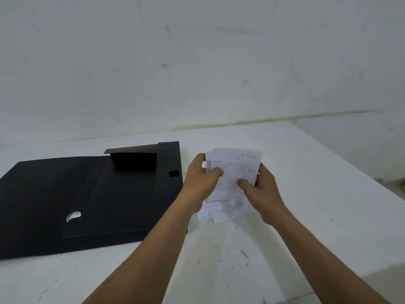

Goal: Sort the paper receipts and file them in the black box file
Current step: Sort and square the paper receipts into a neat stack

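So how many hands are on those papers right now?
2. The left hand grips the receipts at their left edge; the right hand pinches their right side. Both are right of the open black box file. Nothing hidden.

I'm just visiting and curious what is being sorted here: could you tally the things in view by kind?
black box file: 1, lying open on the table
paper receipts: at least 3; they overlap, so the exact count is unclear
hands gripping the receipts: 2, left hand and right hand
Total: at least 6
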